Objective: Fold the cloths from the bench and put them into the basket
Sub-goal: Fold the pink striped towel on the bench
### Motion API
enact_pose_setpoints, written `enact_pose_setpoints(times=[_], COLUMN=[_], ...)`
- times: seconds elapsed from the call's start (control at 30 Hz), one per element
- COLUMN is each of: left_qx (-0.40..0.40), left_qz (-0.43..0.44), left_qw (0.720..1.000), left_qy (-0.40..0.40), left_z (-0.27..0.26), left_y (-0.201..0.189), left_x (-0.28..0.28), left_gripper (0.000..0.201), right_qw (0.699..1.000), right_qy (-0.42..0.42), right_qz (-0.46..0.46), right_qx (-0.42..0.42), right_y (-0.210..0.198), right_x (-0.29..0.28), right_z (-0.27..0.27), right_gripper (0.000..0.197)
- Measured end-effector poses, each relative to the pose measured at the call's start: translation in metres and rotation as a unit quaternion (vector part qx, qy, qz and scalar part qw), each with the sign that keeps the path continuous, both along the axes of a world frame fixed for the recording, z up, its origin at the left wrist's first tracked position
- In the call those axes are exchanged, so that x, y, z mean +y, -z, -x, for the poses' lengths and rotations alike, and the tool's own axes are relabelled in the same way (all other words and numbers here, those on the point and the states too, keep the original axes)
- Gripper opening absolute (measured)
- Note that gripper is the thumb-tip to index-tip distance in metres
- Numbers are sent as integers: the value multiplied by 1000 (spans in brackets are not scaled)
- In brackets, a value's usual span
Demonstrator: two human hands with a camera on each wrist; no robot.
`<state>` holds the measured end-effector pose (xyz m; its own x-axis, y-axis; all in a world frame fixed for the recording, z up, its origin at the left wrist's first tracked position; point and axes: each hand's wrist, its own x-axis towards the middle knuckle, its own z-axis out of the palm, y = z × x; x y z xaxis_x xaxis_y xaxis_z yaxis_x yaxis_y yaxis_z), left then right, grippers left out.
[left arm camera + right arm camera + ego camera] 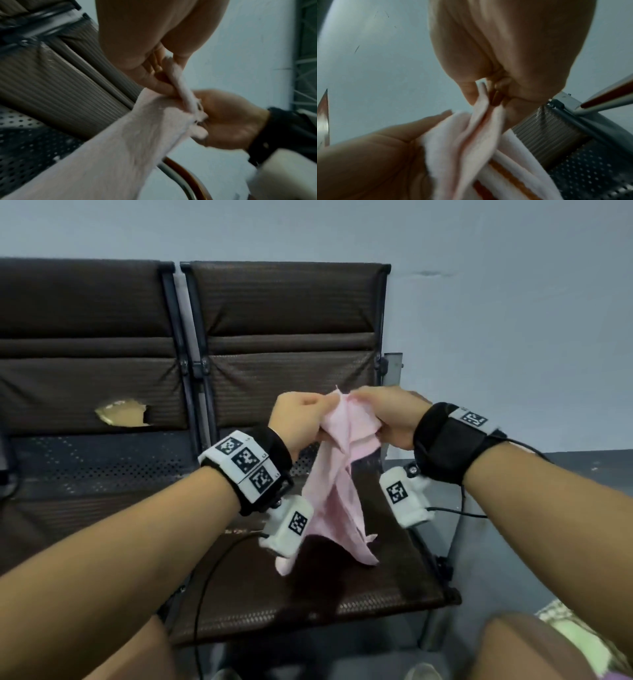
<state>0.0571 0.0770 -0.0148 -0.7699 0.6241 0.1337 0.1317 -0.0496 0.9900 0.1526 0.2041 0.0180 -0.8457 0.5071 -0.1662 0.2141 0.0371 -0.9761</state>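
Note:
A pale pink cloth (329,494) hangs crumpled over the right seat of the brown bench (359,597). Both hands hold its top end close together at chest height. My left hand (308,409) pinches the upper edge from the left, and my right hand (373,405) grips the bunched fabric from the right. In the left wrist view, my left hand (164,75) pinches a thin edge of the cloth (120,148), with the right hand (228,119) just beyond. In the right wrist view, my right hand (488,94) pinches a fold of the cloth (462,142). No basket is in view.
The bench stands against a grey wall (496,302). Its left seat has a torn backrest (123,412). Black cables (205,594) run from the wrist cameras across the seat. A pale green and white patterned thing (579,638) lies at the bottom right, beside my knee.

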Motion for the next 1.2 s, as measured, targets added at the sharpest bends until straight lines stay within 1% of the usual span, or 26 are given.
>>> enact_pose_setpoints(times=[0.07, 0.1, 0.13, 0.17, 0.2, 0.23, 0.27, 0.3, 0.33, 0.37, 0.4, 0.47, 0.5, 0.53, 0.57, 0.63, 0.67, 0.7, 0.73, 0.8, 0.87, 0.97, 1.03, 1.1, 1.17, 1.2], left_qx=[40, 25, -13, -47, -62, -44, -9, 21, 25, 1, -35, -99, -113, -111, -92, -10, 39, 80, 115, 157, 156, 119, 103, 84, 73, 72], left_qz=[40, 51, 52, 48, 41, 42, 49, 57, 66, 68, 63, 51, 49, 51, 57, 80, 90, 97, 98, 83, 55, 23, 26, 64, 147, 197], left_qw=[998, 998, 998, 997, 997, 998, 998, 998, 997, 997, 992, 973, 966, 967, 974, 990, 992, 990, 988, 984, 986, 993, 994, 994, 985, 975], left_qy=[20, 26, 36, 39, 29, -1, -28, -36, -13, 40, 103, 204, 225, 222, 199, 119, 85, 60, 39, 1, -16, 0, 12, 26, 53, 73], left_z=[-13, -14, -13, -11, -7, -2, 5, 9, 12, 16, 19, 26, 30, 34, 38, 46, 50, 53, 55, 58, 61, 65, 66, 62, 57, 52], left_y=[1, 0, -2, -3, -3, -2, 3, 8, 12, 17, 21, 22, 22, 21, 21, 22, 22, 20, 17, 8, 1, 4, 19, 46, 81, 98], left_x=[1, 1, -1, -4, -7, -9, -10, -11, -12, -12, -12, -15, -15, -14, -10, 0, 6, 11, 14, 19, 19, 13, 6, -3, -12, -17], left_gripper=[20, 21, 24, 24, 23, 22, 26, 36, 50, 59, 61, 48, 42, 37, 34, 31, 29, 27, 25, 23, 26, 21, 11, 20, 24, 24], right_qw=[998, 998, 999, 999, 999, 998, 996, 993, 991, 989, 988, 986, 984, 978, 967, 920, 898, 887, 889, 921, 941, 946, 948, 944, 933, 924], right_qy=[-54, -58, -48, -35, -34, -46, -68, -93, -118, -135, -138, -135, -131, -126, -121, -101, -80, -52, -24, 27, 65, 67, 40, 4, -48, -81], right_qz=[22, 16, 2, -14, -32, -49, -64, -70, -70, -68, -72, -94, -120, -164, -222, -361, -407, -431, -432, -383, -332, -307, -306, -328, -355, -362], right_qx=[-5, -8, -6, -3, -3, -8, -10, -9, -4, 1, 4, 4, -2, -16, -39, -116, -147, -158, -150, -73, 19, 85, 82, 35, -43, -90], right_y=[1, 2, 5, 8, 11, 13, 13, 14, 14, 14, 14, 15, 16, 16, 16, 19, 20, 22, 23, 25, 26, 30, 40, 59, 84, 98], right_x=[-9, -12, -12, -11, -10, -10, -10, -10, -9, -9, -8, 0, 7, 14, 23, 45, 55, 63, 69, 77, 79, 74, 72, 70, 67, 65], right_z=[-5, -7, -9, -11, -14, -17, -20, -22, -22, -21, -20, -16, -14, -14, -14, -11, -9, -6, -4, 2, 7, 8, 6, 1, -7, -13], right_gripper=[45, 45, 41, 35, 29, 24, 25, 28, 32, 35, 35, 29, 23, 14, 8, 26, 30, 32, 31, 23, 11, 14, 15, 13, 15, 15])
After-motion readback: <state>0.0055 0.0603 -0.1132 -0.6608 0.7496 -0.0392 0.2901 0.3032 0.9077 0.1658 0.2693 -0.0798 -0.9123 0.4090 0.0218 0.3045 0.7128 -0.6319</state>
